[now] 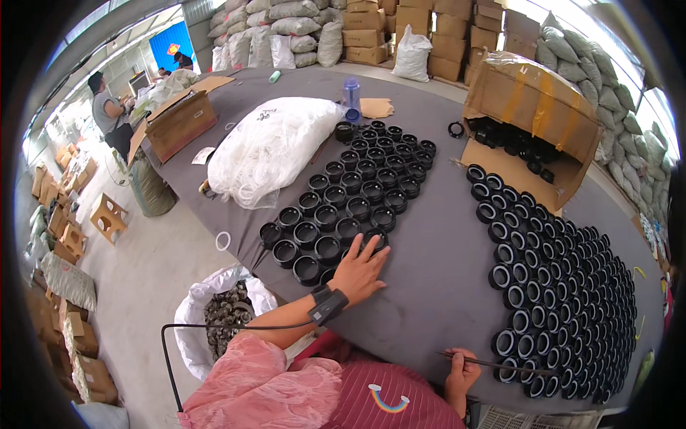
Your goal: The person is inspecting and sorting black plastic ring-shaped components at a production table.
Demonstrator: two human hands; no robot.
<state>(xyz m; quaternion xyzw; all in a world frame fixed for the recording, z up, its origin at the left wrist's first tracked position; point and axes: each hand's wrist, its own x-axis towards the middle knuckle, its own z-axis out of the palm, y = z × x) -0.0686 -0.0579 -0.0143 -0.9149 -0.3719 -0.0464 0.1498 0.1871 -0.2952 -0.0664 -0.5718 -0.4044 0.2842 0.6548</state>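
Note:
My left hand (361,273), with a black device strapped at the wrist, lies palm down with its fingers spread. Its fingertips touch the near right edge of a block of black plastic rings (327,250) standing in rows on the grey-covered table (436,286). At the table's near edge my right hand (463,372) is closed round a thin dark rod (500,366). The rod points right, over a larger group of black rings with pale inner rims (541,307). What the rod's tip is like, I cannot make out.
Behind the left rings lies a white plastic bag of pale rings (275,146), with a blue bottle (351,96) nearby. A tipped carton (532,100) holds more black parts. Left of my forearm stands a white sack (193,314) of dark parts. A person (107,107) stands far left.

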